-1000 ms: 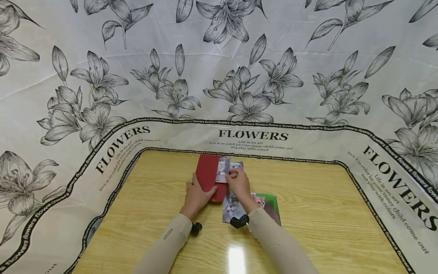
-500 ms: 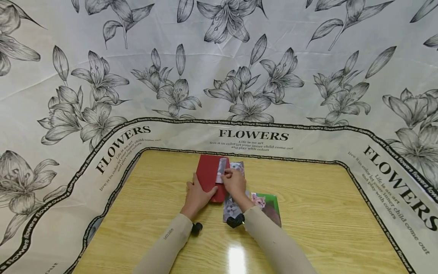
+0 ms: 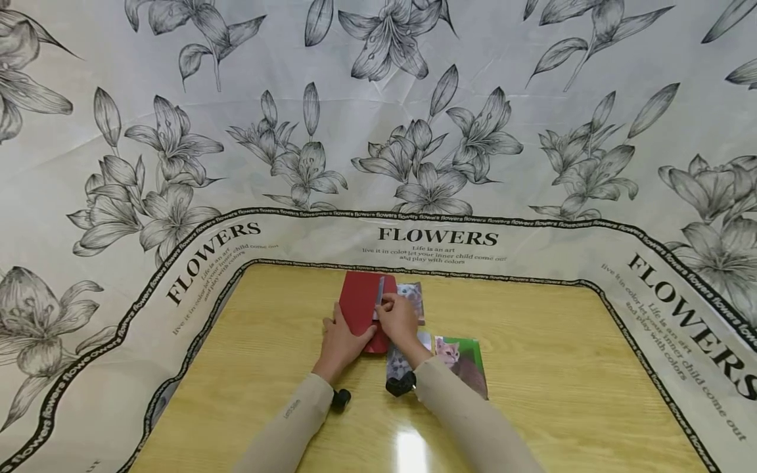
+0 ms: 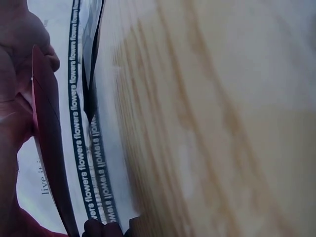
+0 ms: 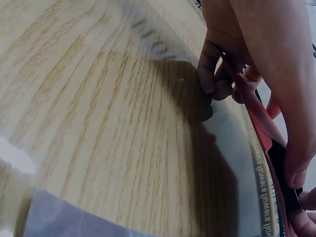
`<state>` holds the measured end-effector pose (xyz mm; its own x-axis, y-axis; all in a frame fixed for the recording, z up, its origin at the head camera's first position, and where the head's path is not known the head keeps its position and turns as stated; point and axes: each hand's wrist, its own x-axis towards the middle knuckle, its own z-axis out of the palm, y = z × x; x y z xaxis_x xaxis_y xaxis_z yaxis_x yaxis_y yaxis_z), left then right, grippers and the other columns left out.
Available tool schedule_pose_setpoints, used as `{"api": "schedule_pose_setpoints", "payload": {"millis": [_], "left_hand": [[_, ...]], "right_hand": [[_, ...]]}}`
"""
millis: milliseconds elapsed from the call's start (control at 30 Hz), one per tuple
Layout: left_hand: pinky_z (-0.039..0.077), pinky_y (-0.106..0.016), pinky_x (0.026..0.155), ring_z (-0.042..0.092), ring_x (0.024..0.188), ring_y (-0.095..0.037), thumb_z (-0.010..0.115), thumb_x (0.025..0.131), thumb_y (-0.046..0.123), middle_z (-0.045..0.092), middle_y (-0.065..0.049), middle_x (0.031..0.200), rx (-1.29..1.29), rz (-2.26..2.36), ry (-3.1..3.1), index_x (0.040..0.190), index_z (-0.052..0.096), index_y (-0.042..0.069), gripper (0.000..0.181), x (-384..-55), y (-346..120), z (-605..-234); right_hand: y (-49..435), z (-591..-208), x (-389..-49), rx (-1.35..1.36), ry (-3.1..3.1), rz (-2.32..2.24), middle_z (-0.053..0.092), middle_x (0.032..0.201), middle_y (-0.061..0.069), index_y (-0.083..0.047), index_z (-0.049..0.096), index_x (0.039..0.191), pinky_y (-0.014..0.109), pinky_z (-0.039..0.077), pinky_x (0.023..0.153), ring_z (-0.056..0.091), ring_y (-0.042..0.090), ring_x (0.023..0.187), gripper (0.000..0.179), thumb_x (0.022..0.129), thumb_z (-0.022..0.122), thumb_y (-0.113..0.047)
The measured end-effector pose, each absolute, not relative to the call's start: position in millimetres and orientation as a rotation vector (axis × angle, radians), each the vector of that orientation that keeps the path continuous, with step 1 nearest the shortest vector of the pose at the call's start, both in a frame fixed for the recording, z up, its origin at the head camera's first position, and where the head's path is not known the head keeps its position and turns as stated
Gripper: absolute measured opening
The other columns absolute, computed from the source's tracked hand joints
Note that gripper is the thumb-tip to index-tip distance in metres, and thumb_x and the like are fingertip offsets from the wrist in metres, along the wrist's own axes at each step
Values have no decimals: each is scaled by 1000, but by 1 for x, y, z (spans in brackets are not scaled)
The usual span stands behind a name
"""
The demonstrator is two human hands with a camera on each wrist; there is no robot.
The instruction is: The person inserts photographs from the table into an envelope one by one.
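Observation:
A red paper envelope (image 3: 359,295) is held up over the far middle of the table, tilted in the head view. My left hand (image 3: 343,343) grips its lower left side, the thumb across the front. From its right-hand opening pokes a narrow strip of a photo card (image 3: 380,292), pinched by the fingertips of my right hand (image 3: 399,323). The rest of that card is hidden inside the envelope. In the left wrist view the red envelope (image 4: 47,123) appears almost edge-on against the left palm. The right wrist view catches its thin edge beside the fingers.
Beyond my right hand lies a photo card (image 3: 414,301) with a grey cat. Nearer, partly under the right wrist, is another grey cat photo (image 3: 397,364). Right of it sits a pink kitten photo (image 3: 464,368) with a green edge. A flower-printed cloth (image 3: 437,243) borders the table.
My right hand has moved left, pushing the photo card further into the envelope, so a narrower strip shows. The left hand keeps its grip. The other photos stay put.

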<state>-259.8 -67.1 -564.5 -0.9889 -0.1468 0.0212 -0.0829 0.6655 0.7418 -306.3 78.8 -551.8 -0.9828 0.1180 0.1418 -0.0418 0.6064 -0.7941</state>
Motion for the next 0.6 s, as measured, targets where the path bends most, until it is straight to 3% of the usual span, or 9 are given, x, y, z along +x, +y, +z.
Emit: {"api": "schedule_pose_setpoints", "payload": {"millis": [100, 367, 600], "left_hand": [[54, -61, 95, 62, 109, -49, 84, 90, 53, 41, -41, 141, 200, -1239, -2784, 168, 17, -7, 119, -261, -66, -563], [54, -59, 95, 62, 109, -47, 83, 90, 54, 42, -39, 140, 212, -1227, -2799, 168, 17, -6, 119, -261, -65, -568], [55, -58, 96, 63, 108, -47, 83, 90, 55, 42, -38, 139, 235, -1233, -2813, 169, 17, -5, 119, -263, -66, -564]], "right_hand": [[78, -552, -308, -50, -2632, 1299, 76, 86, 0, -6, 78, 128, 52, 48, 95, 70, 20, 79, 31, 100, 77, -18], [84, -554, -304, -35, -2545, 1434, 71, 90, 4, -5, 77, 126, 35, 49, 67, 63, 18, 76, 26, 102, 72, -15], [105, -551, -306, -24, -2434, 1525, 70, 98, 11, -3, 75, 121, 36, 54, 70, 66, 24, 86, 20, 104, 66, -11]]}}
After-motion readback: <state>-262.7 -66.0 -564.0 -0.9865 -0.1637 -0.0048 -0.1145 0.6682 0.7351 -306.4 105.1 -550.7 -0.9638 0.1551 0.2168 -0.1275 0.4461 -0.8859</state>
